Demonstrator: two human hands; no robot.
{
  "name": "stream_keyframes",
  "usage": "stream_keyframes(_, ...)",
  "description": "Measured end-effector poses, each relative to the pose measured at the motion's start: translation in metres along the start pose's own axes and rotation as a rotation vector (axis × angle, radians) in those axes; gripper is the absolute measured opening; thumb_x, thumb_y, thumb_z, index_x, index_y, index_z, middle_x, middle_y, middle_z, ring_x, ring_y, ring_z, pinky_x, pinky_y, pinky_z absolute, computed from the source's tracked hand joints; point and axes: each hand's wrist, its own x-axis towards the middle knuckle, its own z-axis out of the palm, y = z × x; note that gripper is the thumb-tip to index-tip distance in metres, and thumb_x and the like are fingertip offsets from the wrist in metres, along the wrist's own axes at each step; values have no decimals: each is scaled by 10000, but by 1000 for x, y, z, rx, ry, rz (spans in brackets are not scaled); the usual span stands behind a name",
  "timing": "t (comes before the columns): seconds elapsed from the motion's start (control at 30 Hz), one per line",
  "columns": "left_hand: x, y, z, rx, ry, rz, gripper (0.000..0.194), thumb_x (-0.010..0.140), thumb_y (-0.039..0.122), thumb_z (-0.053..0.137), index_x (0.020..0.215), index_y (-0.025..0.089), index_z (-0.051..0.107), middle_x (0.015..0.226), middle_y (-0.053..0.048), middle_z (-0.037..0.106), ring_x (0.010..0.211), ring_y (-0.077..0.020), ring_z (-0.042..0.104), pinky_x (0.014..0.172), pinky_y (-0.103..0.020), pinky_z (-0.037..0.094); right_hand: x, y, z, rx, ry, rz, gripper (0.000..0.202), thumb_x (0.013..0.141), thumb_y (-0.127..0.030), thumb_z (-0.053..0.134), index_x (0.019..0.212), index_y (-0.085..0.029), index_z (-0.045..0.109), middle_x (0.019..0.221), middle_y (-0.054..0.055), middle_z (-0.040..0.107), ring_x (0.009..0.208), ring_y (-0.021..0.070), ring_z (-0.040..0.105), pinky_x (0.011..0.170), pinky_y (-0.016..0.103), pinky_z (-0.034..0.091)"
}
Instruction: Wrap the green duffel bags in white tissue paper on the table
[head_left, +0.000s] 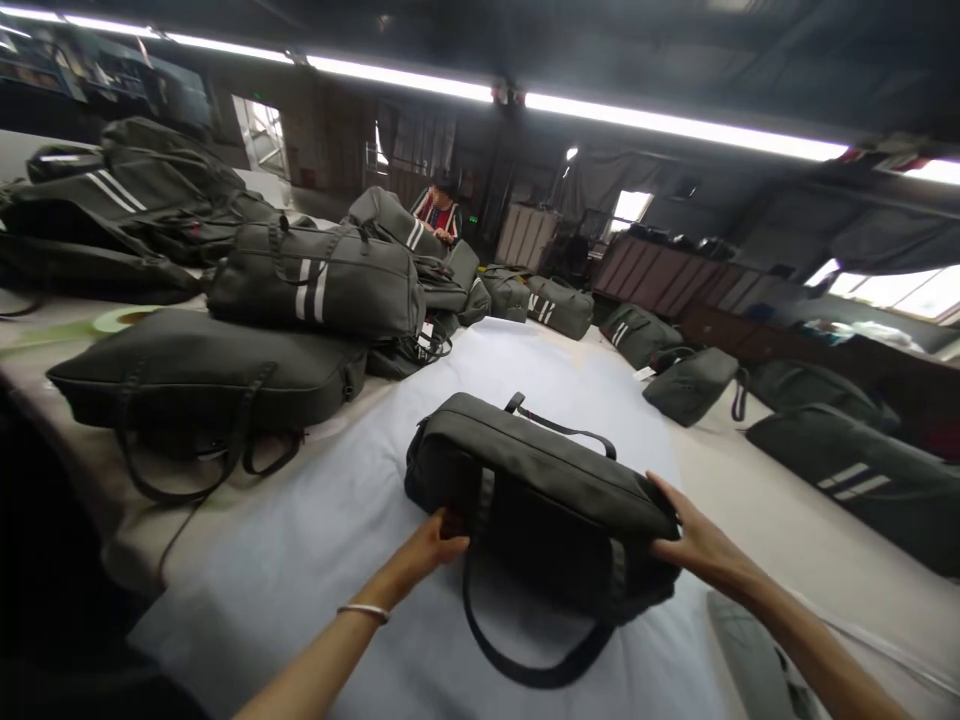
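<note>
In front of me a dark green duffel bag (555, 480) rests on a white sheet (360, 620). One of its straps hangs in a loop toward me, and the other arches up on the far side. My left hand (435, 545) grips the bag's near side, left of the front strap, with the fingertips partly hidden by the bag. At the bag's right end is my right hand (679, 520), its thumb and fingers closed around the corner. A bracelet (364, 612) circles my left wrist.
Left of the sheet lie a similar bag (217, 375) and a white-striped duffel (322, 280), with more bags heaped behind. Several bags, including a striped one (855, 470), line the table's right side. A person (439, 212) is at the far end. A tape roll (124, 318) lies at left.
</note>
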Motion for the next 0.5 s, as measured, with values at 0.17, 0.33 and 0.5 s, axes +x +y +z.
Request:
stream_keyframes(0.17,7,25,19,-46,30,232,365,731,386,697,1020,190,589,1027,-48,607,1022,-266,530,951,-410,414,7,-38,-16,-72,-105,12,167,628,-301,613,780,-232,617,705,-22,640,721,209,601,657,308,464)
stream_keyframes(0.33,14,73,12,-105,-4,372,383,761,396,712,1069,212,578,984,-30,571,1021,-237,524,977,-400,402,2,-108,-47,121,90,-27,193,671,-405,641,681,-229,563,607,-44,556,602,154,512,559,271,389)
stream_keyframes(0.5,39,148,35,-175,-181,453,520,892,471,575,1360,272,468,1318,-101,506,1188,-263,510,940,-405,446,8,-171,-91,127,329,5,217,613,-401,682,649,-211,585,573,-36,558,550,138,485,506,266,359)
